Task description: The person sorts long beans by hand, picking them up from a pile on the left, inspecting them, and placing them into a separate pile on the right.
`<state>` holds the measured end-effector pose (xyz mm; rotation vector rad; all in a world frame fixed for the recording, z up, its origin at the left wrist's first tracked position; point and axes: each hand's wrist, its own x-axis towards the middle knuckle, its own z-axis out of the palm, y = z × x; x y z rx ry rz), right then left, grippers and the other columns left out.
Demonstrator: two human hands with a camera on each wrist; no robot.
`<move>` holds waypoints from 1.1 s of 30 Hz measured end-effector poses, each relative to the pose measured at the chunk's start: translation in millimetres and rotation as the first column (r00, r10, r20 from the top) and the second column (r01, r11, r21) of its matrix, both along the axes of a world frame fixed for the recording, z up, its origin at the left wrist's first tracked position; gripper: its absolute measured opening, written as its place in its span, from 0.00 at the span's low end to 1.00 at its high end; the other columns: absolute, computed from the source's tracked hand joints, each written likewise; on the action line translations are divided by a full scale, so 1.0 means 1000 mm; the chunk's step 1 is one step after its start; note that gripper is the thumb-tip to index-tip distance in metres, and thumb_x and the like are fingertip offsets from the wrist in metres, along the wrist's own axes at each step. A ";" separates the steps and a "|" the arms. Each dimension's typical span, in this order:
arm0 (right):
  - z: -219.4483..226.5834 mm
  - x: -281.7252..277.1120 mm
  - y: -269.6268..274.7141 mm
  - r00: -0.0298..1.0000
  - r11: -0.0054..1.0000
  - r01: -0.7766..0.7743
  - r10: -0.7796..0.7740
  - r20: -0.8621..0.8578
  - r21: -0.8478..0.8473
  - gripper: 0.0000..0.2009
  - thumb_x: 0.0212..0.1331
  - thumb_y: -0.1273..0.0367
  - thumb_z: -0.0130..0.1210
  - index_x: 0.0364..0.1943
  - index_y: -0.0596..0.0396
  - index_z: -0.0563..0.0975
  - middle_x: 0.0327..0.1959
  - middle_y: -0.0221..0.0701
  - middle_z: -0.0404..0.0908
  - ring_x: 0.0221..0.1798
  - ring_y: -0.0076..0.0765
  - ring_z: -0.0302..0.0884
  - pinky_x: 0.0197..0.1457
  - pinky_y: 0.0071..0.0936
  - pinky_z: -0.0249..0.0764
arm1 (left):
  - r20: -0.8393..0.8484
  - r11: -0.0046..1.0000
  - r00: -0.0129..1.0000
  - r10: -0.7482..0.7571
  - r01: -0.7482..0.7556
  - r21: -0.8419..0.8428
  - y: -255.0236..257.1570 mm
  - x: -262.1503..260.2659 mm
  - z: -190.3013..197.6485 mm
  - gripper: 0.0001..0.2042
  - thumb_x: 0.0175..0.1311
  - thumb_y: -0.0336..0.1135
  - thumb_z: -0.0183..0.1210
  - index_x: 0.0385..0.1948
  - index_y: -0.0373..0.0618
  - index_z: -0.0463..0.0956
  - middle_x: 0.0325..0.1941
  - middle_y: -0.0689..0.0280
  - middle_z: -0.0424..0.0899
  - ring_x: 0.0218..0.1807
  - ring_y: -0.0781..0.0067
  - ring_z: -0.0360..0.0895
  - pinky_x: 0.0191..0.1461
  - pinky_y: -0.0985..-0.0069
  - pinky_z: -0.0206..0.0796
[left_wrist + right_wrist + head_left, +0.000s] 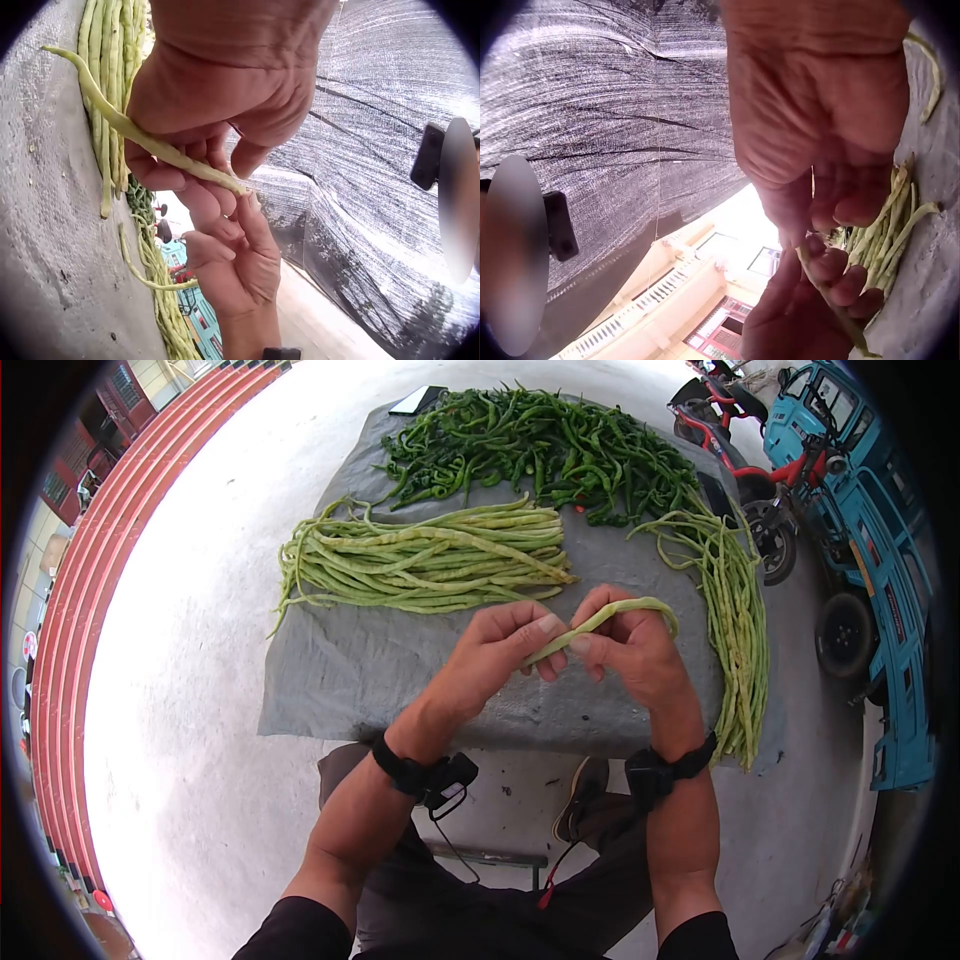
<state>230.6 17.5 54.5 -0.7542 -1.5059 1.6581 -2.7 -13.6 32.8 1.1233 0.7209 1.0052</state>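
Observation:
Both hands meet over the near part of the grey cloth. The left hand (500,650) pinches a pale green long bean (610,610) between thumb and fingers. Close beside it, the right hand (635,650) pinches the bean too, and the bean arcs over its fingers. In the left wrist view the bean (112,116) crosses under the left hand (225,90) to the fingertips of the right hand (244,270). The right wrist view has the thumbs meeting at the bean (832,304). Just beyond the hands lies a bundle of long beans (430,555).
Green peppers (540,445) are heaped at the cloth's far side. More long beans (735,630) lie along the right edge of the grey cloth (340,680). A blue three-wheeled vehicle (880,590) stands at the right, red steps (130,530) at the left.

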 end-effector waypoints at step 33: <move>0.005 -0.005 -0.003 0.995 0.999 0.033 -0.035 0.096 0.020 0.09 0.69 0.72 0.70 0.43 0.56 0.79 0.32 0.24 0.82 0.29 0.17 0.77 0.30 0.19 0.73 | 0.044 0.983 0.997 -0.056 0.063 -0.170 -0.001 -0.003 -0.001 0.15 0.84 0.46 0.61 0.47 0.43 0.85 0.38 0.67 0.91 0.37 0.78 0.87 0.40 0.80 0.70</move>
